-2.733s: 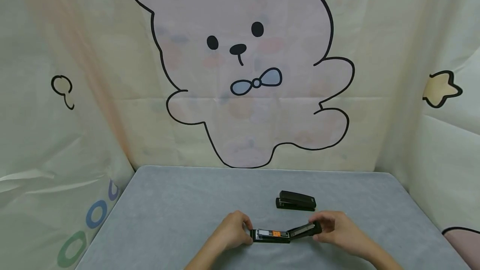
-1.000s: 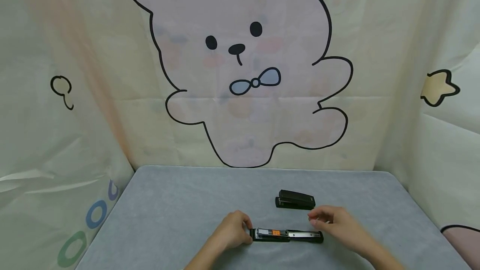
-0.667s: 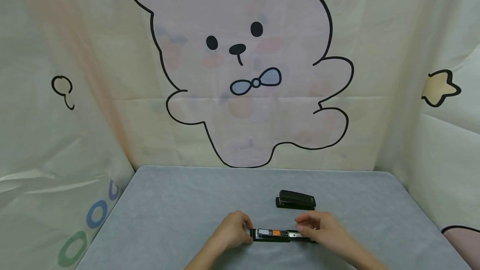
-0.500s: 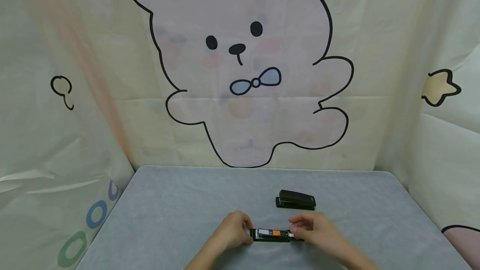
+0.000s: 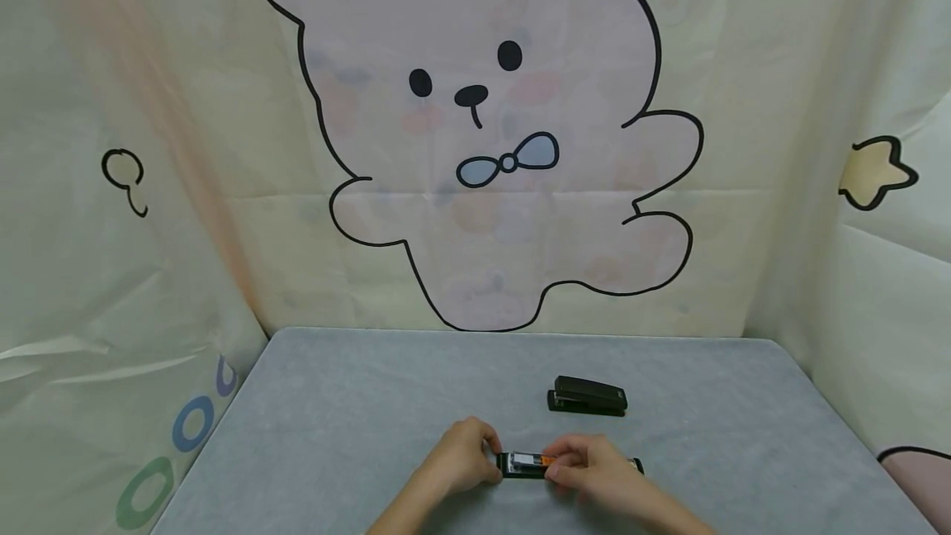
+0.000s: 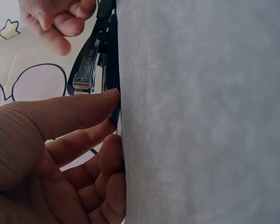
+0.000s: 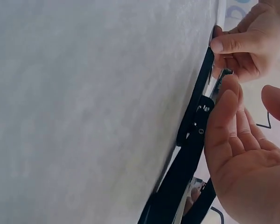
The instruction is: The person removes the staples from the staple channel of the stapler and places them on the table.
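Observation:
A black stapler (image 5: 526,473) lies on the table, swung open so its top arm stretches out to the right. Its silver magazine (image 6: 87,63) shows in the left wrist view, and an orange part sits midway along it in the head view. My left hand (image 5: 462,459) pinches the left end of the base between thumb and fingers. Over the hinge area is my right hand (image 5: 598,473), hiding most of the top arm. In the right wrist view its fingers (image 7: 222,112) lie beside the magazine, with the thumb apart from them; contact is hard to tell.
A second black stapler (image 5: 587,396), closed, stands behind the hands. The table (image 5: 357,386) has a grey-blue cloth cover. A curtain (image 5: 475,271) with a cartoon bear hangs at the back, and printed sheets flank both sides.
My right hand has let go of the stapler's top arm, which now lies folded flat, then moved left over the stapler to its middle. The left hand stays at the base end.

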### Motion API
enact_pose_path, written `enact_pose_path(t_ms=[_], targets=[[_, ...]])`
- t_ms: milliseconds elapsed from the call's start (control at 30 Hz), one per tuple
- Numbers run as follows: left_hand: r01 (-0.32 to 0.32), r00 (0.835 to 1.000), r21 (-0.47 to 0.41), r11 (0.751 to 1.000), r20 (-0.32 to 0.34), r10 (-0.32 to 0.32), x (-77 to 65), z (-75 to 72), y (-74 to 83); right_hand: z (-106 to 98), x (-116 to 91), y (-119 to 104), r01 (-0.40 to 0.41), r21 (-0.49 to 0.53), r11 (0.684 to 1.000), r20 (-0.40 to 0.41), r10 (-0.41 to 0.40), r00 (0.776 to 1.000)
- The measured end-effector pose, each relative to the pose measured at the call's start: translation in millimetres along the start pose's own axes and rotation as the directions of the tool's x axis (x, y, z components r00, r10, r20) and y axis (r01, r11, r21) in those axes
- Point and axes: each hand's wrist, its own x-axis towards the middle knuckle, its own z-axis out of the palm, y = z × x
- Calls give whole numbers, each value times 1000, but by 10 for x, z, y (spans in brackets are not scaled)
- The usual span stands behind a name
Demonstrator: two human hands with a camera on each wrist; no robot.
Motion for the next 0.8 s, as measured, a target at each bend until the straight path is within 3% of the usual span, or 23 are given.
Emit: enact_pose_path(t_ms=[133, 233, 300, 367, 533, 800], targets=[[0, 1000, -3, 1000, -2, 0, -1, 2, -4, -2, 103, 141, -26, 22, 999, 37, 25, 999], [-3, 1000, -2, 1000, -8, 3, -5, 4, -2, -34, 283, 439, -45, 100, 994, 59, 39, 998], [1, 1000, -6, 1000, -7, -1, -5, 5, 1, -24, 322, 496, -58, 130, 990, 59, 51, 997], [4, 1000, -8, 1000, -6, -4, -2, 8, 1, -14, 319, 472, -72, 145, 987, 73, 62, 995], [10, 1000, -10, 1000, -2, -10, 7, 15, -3, 82, 91, 34, -93, 109, 990, 74, 85, 994], [-4, 1000, -2, 1000, -4, 4, 7, 3, -2, 165, 64, -62, -105, 141, 984, 29, 102, 994]])
